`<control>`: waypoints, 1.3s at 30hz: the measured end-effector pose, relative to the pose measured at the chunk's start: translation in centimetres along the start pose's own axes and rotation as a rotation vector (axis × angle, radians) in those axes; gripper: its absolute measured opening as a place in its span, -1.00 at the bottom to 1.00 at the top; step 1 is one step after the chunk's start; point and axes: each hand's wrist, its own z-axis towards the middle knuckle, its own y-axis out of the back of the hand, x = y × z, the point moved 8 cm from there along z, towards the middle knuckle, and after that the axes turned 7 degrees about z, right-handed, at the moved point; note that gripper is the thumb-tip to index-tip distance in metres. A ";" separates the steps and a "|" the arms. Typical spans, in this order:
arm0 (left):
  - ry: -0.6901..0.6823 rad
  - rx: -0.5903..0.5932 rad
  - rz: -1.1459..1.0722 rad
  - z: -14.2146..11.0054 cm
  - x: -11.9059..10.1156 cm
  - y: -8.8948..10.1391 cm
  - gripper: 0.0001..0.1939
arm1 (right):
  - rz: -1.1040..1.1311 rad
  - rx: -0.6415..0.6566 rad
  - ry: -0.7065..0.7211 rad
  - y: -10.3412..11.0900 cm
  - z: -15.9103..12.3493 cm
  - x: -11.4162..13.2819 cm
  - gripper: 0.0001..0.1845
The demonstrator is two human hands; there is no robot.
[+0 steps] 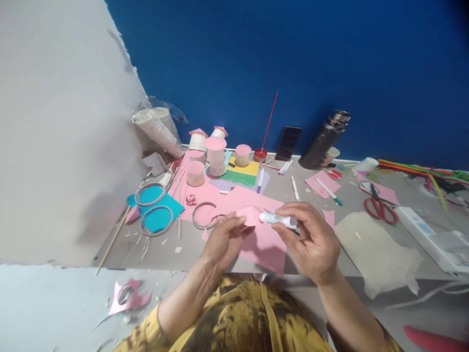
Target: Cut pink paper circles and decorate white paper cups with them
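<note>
Fingers (233, 224) of the left hand (224, 240) pinched pink paper (248, 215), the right hand's (315, 240) a glue stick (276, 220) at its edge, near the counter's (183, 258) front, well off the wall (220, 58).

Yellow garment (234, 320), dark blotches, patterned sleeves (146, 328)

Readable text: none | white cylindrical plastic stick (277, 220): faint bluish print, too blurred to read | long white rectangular box (407, 220): pale-blue label (422, 227), illegible | white paper cup (217, 168) under pink paper disc (215, 143): small dark marks, too small to tell
</note>
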 end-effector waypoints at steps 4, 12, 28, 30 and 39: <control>-0.041 0.031 0.038 -0.3 -0.5 -0.7 -0.92 | -0.043 0.053 0.060 -0.4 0.2 0.7 -0.75; -0.061 0.007 0.146 -0.5 -0.2 -0.2 -0.81 | 0.035 0.100 0.077 -0.8 -0.4 0.5 -0.70; -0.175 -0.121 0.355 -0.8 -0.6 1.2 -0.72 | 0.023 0.221 0.164 -1.6 -0.6 1.1 -0.69; -0.201 -0.155 0.437 -1.0 -0.9 1.4 -0.71 | 0.021 0.213 0.169 -1.6 -0.6 1.0 -0.68; -0.174 -0.145 0.425 -0.9 -0.7 1.0 -0.68 | 0.086 0.237 0.167 -1.3 -1.0 1.0 -0.70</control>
